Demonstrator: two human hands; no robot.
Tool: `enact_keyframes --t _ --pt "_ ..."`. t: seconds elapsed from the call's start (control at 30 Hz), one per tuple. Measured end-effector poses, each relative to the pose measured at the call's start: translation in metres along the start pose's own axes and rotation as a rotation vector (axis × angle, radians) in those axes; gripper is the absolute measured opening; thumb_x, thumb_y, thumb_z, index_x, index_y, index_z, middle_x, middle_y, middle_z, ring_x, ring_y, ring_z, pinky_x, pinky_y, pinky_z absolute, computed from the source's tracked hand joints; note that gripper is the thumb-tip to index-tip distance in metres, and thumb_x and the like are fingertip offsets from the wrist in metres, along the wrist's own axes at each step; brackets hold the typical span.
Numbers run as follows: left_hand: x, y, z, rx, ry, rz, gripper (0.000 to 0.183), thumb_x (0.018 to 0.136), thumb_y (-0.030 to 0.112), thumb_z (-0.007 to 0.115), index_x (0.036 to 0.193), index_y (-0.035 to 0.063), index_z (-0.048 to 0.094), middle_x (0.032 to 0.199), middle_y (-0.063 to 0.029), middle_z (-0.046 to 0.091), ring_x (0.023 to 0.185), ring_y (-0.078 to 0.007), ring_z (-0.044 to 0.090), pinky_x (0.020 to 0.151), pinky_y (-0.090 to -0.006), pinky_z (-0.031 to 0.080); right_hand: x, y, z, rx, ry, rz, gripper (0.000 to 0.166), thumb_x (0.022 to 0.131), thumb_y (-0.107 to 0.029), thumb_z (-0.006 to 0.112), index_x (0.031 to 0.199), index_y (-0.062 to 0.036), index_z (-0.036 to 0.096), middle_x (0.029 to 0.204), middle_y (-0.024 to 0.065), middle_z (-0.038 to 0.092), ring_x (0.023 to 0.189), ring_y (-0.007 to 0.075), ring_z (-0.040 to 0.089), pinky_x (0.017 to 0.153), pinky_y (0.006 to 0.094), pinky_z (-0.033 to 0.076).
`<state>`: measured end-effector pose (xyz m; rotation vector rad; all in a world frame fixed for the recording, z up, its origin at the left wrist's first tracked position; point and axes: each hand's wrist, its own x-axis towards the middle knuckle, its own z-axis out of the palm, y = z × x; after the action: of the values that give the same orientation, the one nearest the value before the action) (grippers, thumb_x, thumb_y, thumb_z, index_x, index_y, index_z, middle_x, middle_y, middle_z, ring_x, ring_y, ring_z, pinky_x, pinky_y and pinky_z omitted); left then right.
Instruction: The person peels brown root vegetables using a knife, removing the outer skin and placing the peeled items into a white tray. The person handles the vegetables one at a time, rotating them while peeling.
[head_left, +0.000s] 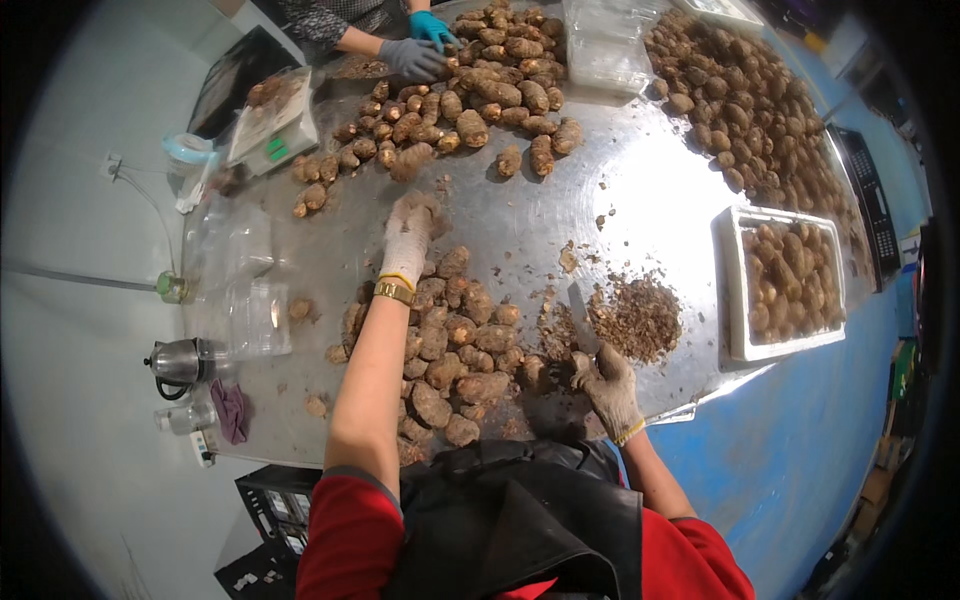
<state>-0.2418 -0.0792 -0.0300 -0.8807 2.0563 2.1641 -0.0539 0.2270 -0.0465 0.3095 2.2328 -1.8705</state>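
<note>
My left hand, in a soiled knit glove with a gold watch at the wrist, reaches over the metal table. Motion blur hides its fingers, so whether it grips anything is unclear. Just beyond it is a blurred taro corm, apart from the glove. Beneath and beside my left forearm lies a heap of brown taro corms. My gloved right hand grips a knife, its blade pointing away from me beside a mound of brown peelings.
Across the table, a co-worker's grey-gloved hand and teal-gloved hand touch a larger taro pile. A white foam box of corms stands right, below a root heap. Clear plastic packs, scale and kettle are left.
</note>
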Motion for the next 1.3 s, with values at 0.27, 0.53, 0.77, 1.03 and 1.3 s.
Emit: enact_keyframes --t 0.27,0.53,0.77,1.03,1.3 --pt "-0.055 0.021 -0.048 1.209 -0.009 0.738 0.033 0.095 0.035 0.054 0.115 0.0102 0.061 0.108 -0.0130 0.067 0.098 -0.0328 0.066 0.086 -0.0429 0.052 -0.028 0.038 -0.011 -0.050 0.033 -0.041 0.027 0.086 -0.009 0.072 0.108 0.0019 0.062 0.087 0.0048 0.063 0.082 0.0076 0.056 0.072 0.0232 0.048" --pt "-0.142 -0.026 -0.075 1.651 -0.238 0.820 0.051 0.085 0.051 0.062 0.109 0.0070 0.062 0.096 -0.0137 0.063 0.088 -0.0290 0.061 0.076 -0.0427 0.048 -0.019 0.025 -0.010 0.081 -0.012 0.059 0.021 0.088 -0.011 0.071 0.103 0.0001 0.062 0.081 0.0007 0.057 0.075 0.0062 0.049 0.065 0.0227 0.044" --pt "-0.146 -0.043 -0.053 1.707 -0.121 0.668 0.056 0.080 0.048 0.067 0.115 0.0049 0.060 0.100 -0.0141 0.062 0.097 -0.0309 0.057 0.083 -0.0446 0.044 -0.031 -0.019 -0.003 0.191 -0.130 -0.077 0.028 0.088 -0.008 0.069 0.113 0.0009 0.061 0.092 0.0033 0.065 0.084 0.0063 0.058 0.074 0.0236 0.049" --pt "-0.202 -0.026 -0.049 -0.041 -0.401 0.177 0.055 0.082 -0.002 0.063 0.135 -0.0009 0.045 0.129 -0.0114 0.054 0.117 -0.0231 0.055 0.100 -0.0358 0.047 -0.047 0.012 -0.016 0.116 -0.045 -0.128 0.029 0.088 -0.011 0.070 0.115 -0.0011 0.062 0.095 0.0074 0.069 0.084 0.0088 0.063 0.073 0.0256 0.051" --pt "-0.219 -0.070 -0.016 -0.292 -0.407 0.020 0.053 0.091 0.033 0.059 0.135 0.0063 0.047 0.132 -0.0110 0.056 0.120 -0.0245 0.055 0.102 -0.0394 0.046 -0.061 -0.031 -0.007 -0.046 -0.154 -0.176 0.034 0.088 -0.010 0.071 0.119 0.0009 0.061 0.086 0.0034 0.064 0.071 0.0054 0.054 0.061 0.0231 0.045"
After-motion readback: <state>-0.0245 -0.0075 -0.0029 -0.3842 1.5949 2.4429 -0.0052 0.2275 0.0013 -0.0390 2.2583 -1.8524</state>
